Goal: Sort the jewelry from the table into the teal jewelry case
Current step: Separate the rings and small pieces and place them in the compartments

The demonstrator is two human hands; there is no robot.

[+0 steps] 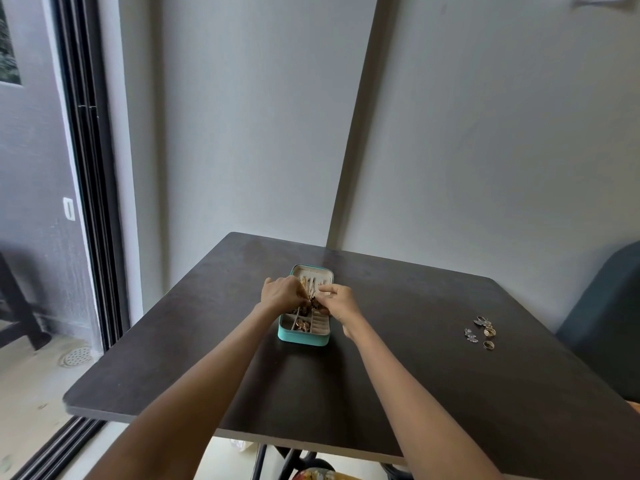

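With both hands working over the open teal rectangular jewelry case (304, 336) on the dark tabletop (398, 393), left hand (281, 292) and right hand (341, 301) fingers are pinched together on one small dark jewelry piece (313, 301), probably to seat it in the compartment directly beneath the fingertips. Loose metal rings and earrings (483, 332) lie well off to the right of the right fingers, unsorted.

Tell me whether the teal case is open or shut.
Open: the teal jewelry case shows its cream compartments, some holding jewelry, with both hands working over it.
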